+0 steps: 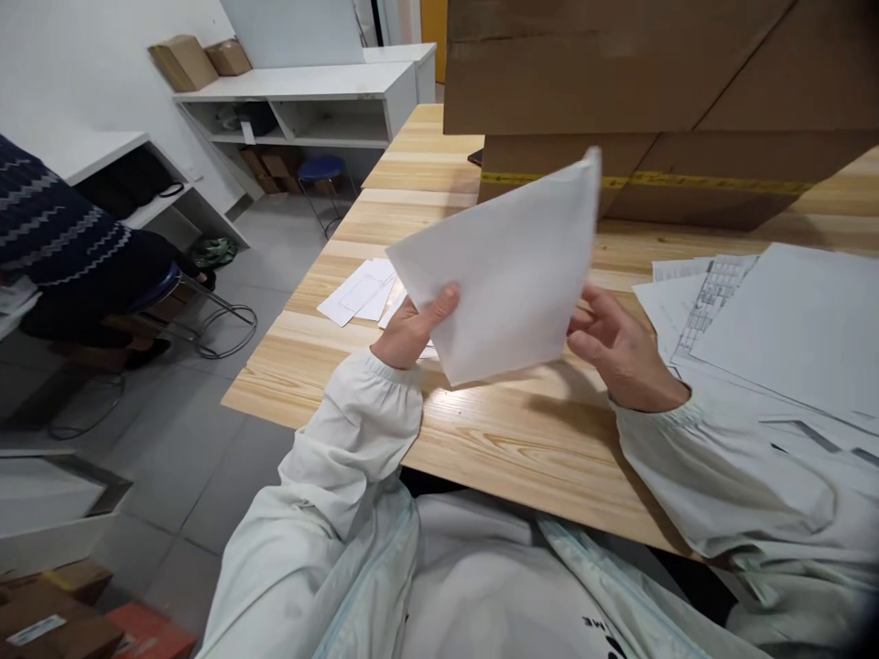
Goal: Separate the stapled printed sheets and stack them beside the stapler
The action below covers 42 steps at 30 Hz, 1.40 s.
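White paper (pixel 508 265) is held tilted above the wooden table; whether it is one sheet or a thin stack I cannot tell. My left hand (pixel 416 329) grips its left edge, thumb on the near face and the other fingers hidden behind. At the right edge, my right hand (pixel 618 348) has its fingers bent and its thumb against the paper, with some fingertips out of sight. Small white cards (pixel 361 291) with line drawings lie beyond my left hand, partly covered. Right of my right hand lie printed sheets (pixel 714 302) with plan-like drawings, under a blank white sheet (pixel 803 329).
Large cardboard boxes (pixel 652 73) stand stacked at the back of the wooden table (pixel 288 357). A person (pixel 55 220) sits on a stool at the left. Behind are white shelves (pixel 309 82) and a blue stool (pixel 321 167). More boxes (pixel 61 609) lie at the lower left.
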Motion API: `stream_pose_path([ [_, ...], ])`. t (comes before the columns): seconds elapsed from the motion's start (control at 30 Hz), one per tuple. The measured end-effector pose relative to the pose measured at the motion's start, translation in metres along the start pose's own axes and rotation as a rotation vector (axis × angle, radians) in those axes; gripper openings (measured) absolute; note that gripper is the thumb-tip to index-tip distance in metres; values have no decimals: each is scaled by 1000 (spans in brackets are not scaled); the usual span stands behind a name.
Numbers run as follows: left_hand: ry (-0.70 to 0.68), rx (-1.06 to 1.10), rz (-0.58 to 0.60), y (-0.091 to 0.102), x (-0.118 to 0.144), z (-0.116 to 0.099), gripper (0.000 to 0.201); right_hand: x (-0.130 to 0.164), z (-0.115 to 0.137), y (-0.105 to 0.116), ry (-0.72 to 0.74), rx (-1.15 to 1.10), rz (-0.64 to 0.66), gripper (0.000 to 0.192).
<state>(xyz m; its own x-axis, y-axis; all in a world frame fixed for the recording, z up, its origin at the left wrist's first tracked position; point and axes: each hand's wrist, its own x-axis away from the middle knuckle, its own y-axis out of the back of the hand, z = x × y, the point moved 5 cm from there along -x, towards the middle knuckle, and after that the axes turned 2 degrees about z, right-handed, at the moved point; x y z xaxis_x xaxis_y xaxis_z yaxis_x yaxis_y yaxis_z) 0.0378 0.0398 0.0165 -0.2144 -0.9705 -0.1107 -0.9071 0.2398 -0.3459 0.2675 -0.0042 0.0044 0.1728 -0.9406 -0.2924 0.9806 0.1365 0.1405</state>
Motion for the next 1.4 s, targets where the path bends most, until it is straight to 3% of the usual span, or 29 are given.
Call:
stream_pose_path([
  [0.1, -83, -142, 128, -33, 19, -22, 40, 20, 0, 1, -72, 57, -38, 40],
  [0.23, -128, -154, 200, -55, 36, -40, 31, 46, 12, 6, 96, 234, -259, 11],
  [0.37, -148, -149, 208, -57, 41, -33, 28, 55, 5, 2, 96, 267, -173, 16],
  [0.5, -194, -99, 151, -58, 40, -23, 24, 56, -1, 1, 115, 225, -171, 28],
  [0.63, -185, -114, 120, -64, 41, -21, 27, 56, 1, 1, 110, 223, -160, 26],
  [1.07, -183, -163, 98, -80, 45, -31, 31, 56, 21, 6, 105, 192, -277, 8],
  [1.27, -96, -143, 67, -73, 43, -11, 36, 53, 11, 2, 7, 142, -286, 13],
  [1.4, -91, -90, 6, -73, 46, -7, 38, 57, 10, 10, -69, 83, -371, 19],
])
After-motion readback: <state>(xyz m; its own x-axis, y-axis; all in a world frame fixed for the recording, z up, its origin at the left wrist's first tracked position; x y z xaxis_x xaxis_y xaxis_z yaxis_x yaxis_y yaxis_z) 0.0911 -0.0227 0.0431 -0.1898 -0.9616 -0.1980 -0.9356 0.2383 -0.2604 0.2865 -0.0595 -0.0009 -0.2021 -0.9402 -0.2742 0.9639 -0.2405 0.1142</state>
